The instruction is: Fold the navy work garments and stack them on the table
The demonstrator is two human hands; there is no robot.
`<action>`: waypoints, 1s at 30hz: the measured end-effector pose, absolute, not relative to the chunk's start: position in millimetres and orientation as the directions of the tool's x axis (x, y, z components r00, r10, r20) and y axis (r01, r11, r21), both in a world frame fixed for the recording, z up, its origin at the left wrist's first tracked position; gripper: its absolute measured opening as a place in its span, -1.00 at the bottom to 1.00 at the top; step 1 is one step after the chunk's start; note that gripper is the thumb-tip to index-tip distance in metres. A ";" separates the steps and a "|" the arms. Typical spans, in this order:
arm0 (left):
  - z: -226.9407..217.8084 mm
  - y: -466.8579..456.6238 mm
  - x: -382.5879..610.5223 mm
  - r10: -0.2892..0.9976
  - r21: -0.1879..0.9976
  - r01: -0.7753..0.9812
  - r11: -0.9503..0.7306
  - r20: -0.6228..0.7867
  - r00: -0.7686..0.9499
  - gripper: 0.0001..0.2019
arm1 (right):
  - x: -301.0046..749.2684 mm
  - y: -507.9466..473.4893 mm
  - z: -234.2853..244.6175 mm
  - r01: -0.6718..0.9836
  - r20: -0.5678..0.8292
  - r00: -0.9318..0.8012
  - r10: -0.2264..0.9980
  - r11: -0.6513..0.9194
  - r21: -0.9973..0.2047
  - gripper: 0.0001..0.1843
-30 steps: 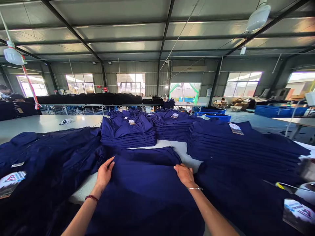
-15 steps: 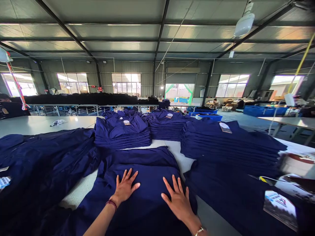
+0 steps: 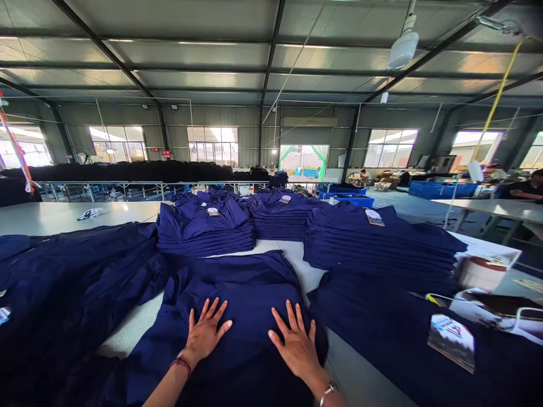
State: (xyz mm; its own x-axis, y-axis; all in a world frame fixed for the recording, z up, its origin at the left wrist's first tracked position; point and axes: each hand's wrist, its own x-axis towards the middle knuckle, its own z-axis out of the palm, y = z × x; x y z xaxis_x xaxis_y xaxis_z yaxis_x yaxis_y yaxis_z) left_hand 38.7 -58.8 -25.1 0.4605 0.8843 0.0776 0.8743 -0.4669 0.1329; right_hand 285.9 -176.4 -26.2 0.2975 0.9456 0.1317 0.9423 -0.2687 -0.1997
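Note:
A navy blue garment (image 3: 250,362) lies spread on the pale table (image 3: 339,350) in front of me. My left hand (image 3: 205,333) rests flat on its left part, fingers spread. Flat on the right part is my right hand (image 3: 297,342), its fingers also apart. Neither hand grips the cloth. To the left lies a heap of navy garments (image 3: 80,282). On the right another navy garment (image 3: 373,333) bears a printed card tag (image 3: 452,342). The near edge of the garment under my hands is out of view.
Stacks of folded navy garments stand beyond my hands: a left stack (image 3: 207,226), a middle stack (image 3: 282,212) and a right stack (image 3: 377,237). A white tub (image 3: 483,274) is at the right edge. Blue bins (image 3: 348,199) stand behind. A person (image 3: 528,186) is at the far right.
The view has turned slightly to the right, so things sit further left in it. Both hands stay flat on the garment, with little visible movement across the cloth.

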 end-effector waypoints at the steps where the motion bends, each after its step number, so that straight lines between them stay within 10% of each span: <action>1: -28.7 -58.6 35.2 0.882 0.137 0.871 -0.471 0.065 0.467 -0.40 | 285.5 -176.9 -28.1 0.941 0.102 0.297 0.949 -0.272 -0.203 -0.39; 13: -18.2 -80.4 65.8 0.659 0.224 0.623 -0.749 0.153 0.736 -0.45 | 256.8 -216.7 -29.2 0.963 0.235 0.254 0.938 -0.224 -0.147 -0.25; 21: -21.7 -72.6 60.9 0.911 0.441 0.798 -0.411 0.229 0.342 -0.57 | 271.2 -232.0 -51.0 0.908 0.309 0.400 0.863 -0.329 -0.257 -0.18; 30: -44.9 -84.5 54.8 0.906 0.504 0.756 -0.417 0.293 0.304 -0.58 | 289.4 -230.8 -61.7 0.765 0.501 0.627 0.597 -0.348 -0.542 -0.51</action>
State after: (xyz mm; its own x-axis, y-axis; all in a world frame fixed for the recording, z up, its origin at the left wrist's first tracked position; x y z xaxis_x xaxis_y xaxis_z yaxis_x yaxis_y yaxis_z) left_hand 54.8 -84.5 -44.9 0.3039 0.9064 0.2934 0.7564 -0.4168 0.5042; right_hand 289.4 -230.8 -61.7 0.6265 0.5970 0.5010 0.7650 -0.3484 -0.5416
